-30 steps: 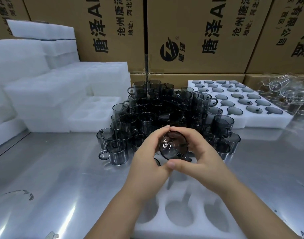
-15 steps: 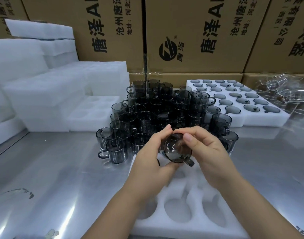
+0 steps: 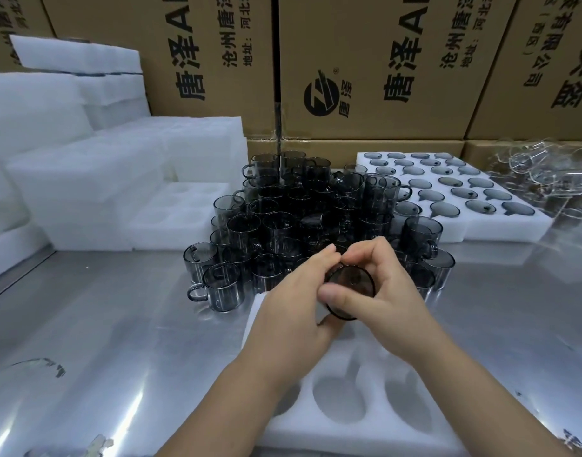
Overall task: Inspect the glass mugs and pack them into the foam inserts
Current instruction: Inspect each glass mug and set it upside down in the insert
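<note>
Mug [image 3: 350, 290], smoky grey glass, held in both hands above the far end of the near insert [image 3: 358, 420], round face turned toward the camera; cannot tell whether that face is mouth or base. Left hand [image 3: 292, 308] cupped on the mug's left side, fingers curled together over its top edge, thumb tucked under its lower left. Right hand [image 3: 388, 291] closed on the right side, thumb laid across the lower left of the round face, fingers bent over the top; fingertips of both hands nearly meeting above the glass. Handle not visible.

Near insert white foam, lying on the metal table [image 3: 111, 341], three round pockets visible between the forearms, all unfilled. Just behind the hands, a dense cluster of mugs [image 3: 302, 216] of the same grey glass, upright, some stacked on others, handles pointing various ways. One mug [image 3: 222, 286] standing at the cluster's front left, handle to the left.

Behind right, a filled insert [image 3: 454, 196] with grey mugs seated in its pockets. Far right, a heap of clear glassware [image 3: 546, 173], blurred. Left, stacked foam blocks [image 3: 85, 179] and an empty pocketed insert [image 3: 177, 209] at their foot. Cartons [image 3: 365, 67] with printed lettering along the back.
</note>
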